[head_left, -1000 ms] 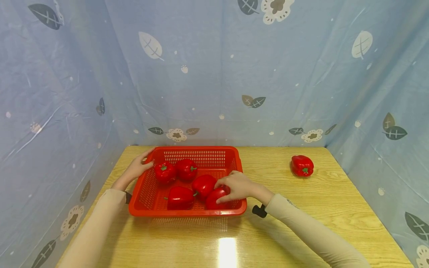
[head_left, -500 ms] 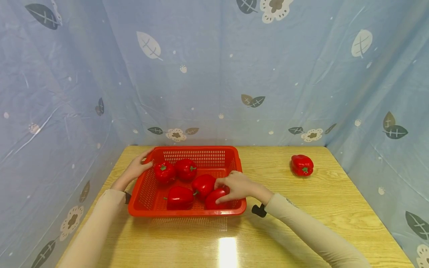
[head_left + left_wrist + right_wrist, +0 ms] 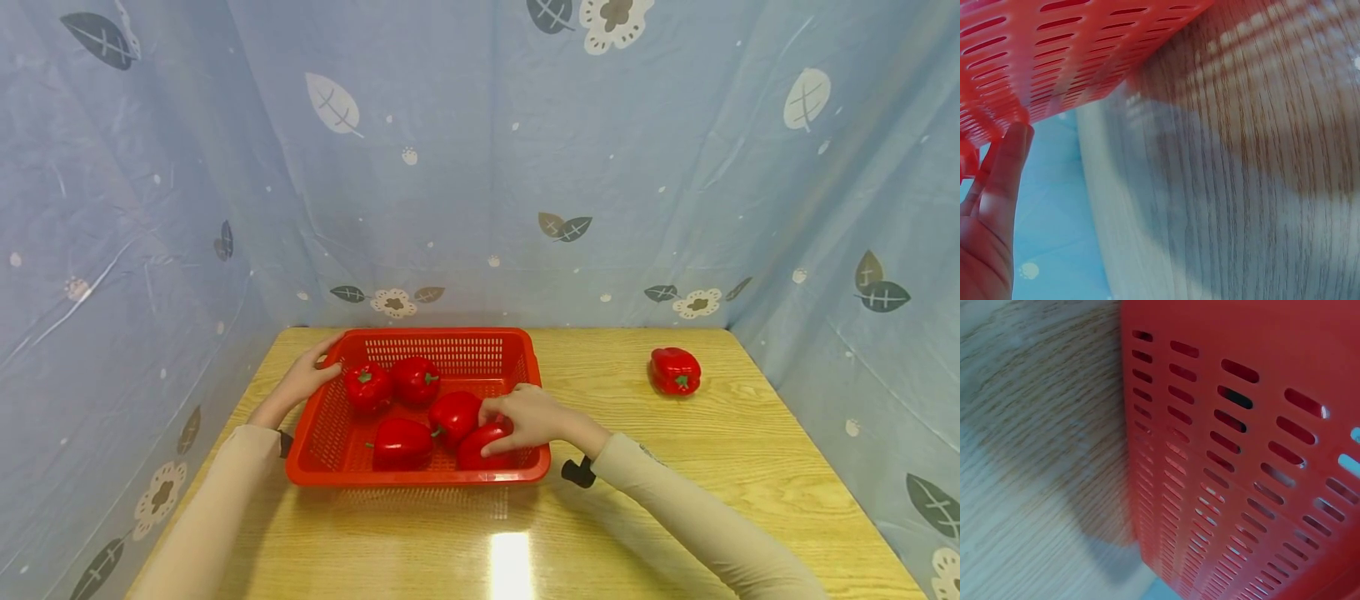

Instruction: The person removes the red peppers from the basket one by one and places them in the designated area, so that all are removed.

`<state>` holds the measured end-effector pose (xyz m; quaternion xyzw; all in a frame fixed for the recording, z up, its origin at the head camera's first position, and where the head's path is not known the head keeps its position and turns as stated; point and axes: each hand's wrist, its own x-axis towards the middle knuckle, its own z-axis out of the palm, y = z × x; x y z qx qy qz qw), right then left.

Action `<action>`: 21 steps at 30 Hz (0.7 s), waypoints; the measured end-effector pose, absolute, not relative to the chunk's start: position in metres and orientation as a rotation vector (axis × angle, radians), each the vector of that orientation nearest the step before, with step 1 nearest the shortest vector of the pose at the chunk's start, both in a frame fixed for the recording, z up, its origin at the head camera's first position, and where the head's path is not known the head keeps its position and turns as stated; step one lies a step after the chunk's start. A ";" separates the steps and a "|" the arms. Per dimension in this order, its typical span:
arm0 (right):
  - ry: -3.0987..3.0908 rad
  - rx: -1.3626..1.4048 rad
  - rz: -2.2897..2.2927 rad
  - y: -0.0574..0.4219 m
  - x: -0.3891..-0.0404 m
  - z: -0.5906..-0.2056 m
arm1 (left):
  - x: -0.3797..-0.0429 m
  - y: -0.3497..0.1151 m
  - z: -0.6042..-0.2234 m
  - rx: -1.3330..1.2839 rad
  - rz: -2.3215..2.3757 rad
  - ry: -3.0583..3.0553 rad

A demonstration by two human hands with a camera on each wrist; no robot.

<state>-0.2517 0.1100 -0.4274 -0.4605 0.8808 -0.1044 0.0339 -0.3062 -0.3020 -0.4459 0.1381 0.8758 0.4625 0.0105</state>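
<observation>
A red slotted plastic basket [image 3: 420, 477] sits on the wooden table with several red bell peppers inside. At its left rim is my left hand [image 3: 300, 379], thumb over the inner side and fingers along the back left corner. The left wrist view shows the fingers [image 3: 1007, 175] against the basket's outer wall [image 3: 1054, 56]. My right hand [image 3: 528, 417] reaches over the right rim and grips a bell pepper [image 3: 472, 450] in the front right corner, fingers curved over it. Against that pepper lies another bell pepper [image 3: 455, 415]. In the right wrist view, the basket's wall [image 3: 1210, 444] hides the right hand.
Toward the basket's left are two bell peppers, a back one [image 3: 415, 381] and one nearer the left wall [image 3: 368, 387]. A further bell pepper [image 3: 402, 444] lies at the front. One bell pepper [image 3: 675, 372] rests outside on the table [image 3: 675, 467], far right. A patterned blue curtain [image 3: 450, 167] surrounds the table.
</observation>
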 end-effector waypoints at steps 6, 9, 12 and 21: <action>2.701 -1.409 -0.367 0.111 -0.252 -0.428 | -0.306 -0.301 -0.447 0.448 1.428 2.760; 2.695 -1.404 -0.392 0.111 -0.252 -0.428 | -0.306 -0.301 -0.447 0.437 1.435 2.747; 2.692 -1.403 -0.408 0.111 -0.253 -0.428 | -0.306 -0.301 -0.446 0.424 1.449 2.732; 2.653 -1.411 -0.490 0.112 -0.255 -0.427 | -0.305 -0.300 -0.444 0.434 1.449 2.725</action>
